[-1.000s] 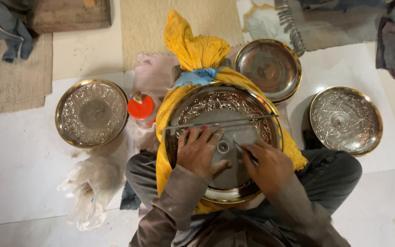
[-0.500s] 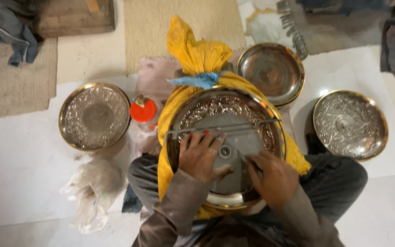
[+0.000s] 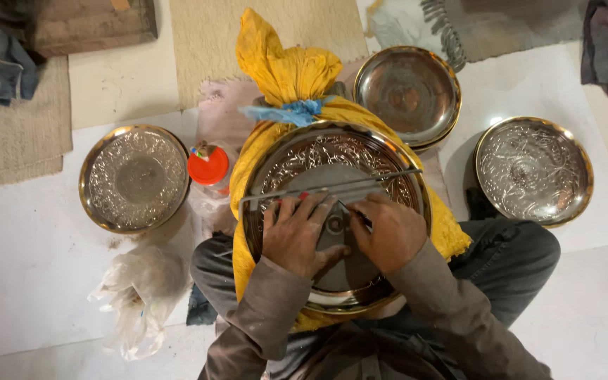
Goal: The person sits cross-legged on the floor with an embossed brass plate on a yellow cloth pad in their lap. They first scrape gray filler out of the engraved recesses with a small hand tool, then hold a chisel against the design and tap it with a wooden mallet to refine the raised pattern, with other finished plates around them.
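Floor (image 3: 29, 267); ruler (image 3: 332, 184) crosswise on plate (image 3: 332, 158)

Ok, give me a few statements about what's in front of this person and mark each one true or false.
1. The left hand lies flat on the big engraved plate. True.
2. That plate rests on a blue cushion. False: it sits on a yellow cloth bundle tied with a blue strip.
3. The right hand holds a thin pointed tool against the plate. True.
4. The red-capped bottle stands right of the bundle. False: it stands on its left, beside another engraved plate.
5. Only one other plate lies on the floor. False: at least three lie around.
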### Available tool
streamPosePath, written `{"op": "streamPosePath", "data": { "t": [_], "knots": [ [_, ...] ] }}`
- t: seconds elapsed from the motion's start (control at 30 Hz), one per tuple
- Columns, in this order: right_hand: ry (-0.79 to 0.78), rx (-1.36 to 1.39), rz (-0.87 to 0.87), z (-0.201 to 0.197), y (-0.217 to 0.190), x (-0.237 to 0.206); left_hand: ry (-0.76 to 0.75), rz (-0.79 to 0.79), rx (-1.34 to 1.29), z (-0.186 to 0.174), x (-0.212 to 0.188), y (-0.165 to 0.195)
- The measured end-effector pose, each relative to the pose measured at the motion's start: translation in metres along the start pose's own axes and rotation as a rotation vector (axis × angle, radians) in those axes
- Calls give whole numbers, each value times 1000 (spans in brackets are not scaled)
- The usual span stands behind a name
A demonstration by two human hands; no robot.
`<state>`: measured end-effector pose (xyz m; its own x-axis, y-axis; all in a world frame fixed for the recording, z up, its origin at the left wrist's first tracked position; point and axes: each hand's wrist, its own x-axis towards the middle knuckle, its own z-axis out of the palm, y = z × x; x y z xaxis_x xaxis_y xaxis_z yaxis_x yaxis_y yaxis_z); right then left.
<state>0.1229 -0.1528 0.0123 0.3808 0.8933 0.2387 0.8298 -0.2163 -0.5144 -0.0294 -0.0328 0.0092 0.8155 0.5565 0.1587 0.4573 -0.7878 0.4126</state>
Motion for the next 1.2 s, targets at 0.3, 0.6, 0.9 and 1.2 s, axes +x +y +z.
{"op": "streamPosePath", "data": {
  "t": [0.3,0.6,0.9,1.2],
  "knots": [
    [34,-14,67,-2,-5,1,32,11,-24,0,-2,-2],
    [13,-45,150,5,8,-14,-6,2,-8,1,1,-1],
    [-55,57,166,-7,2,-12,-26,-15,-24,2,1,-2],
    [-134,-39,246,0,6,-10,-9,-10,-35,1,3,-1]
  ]
}}
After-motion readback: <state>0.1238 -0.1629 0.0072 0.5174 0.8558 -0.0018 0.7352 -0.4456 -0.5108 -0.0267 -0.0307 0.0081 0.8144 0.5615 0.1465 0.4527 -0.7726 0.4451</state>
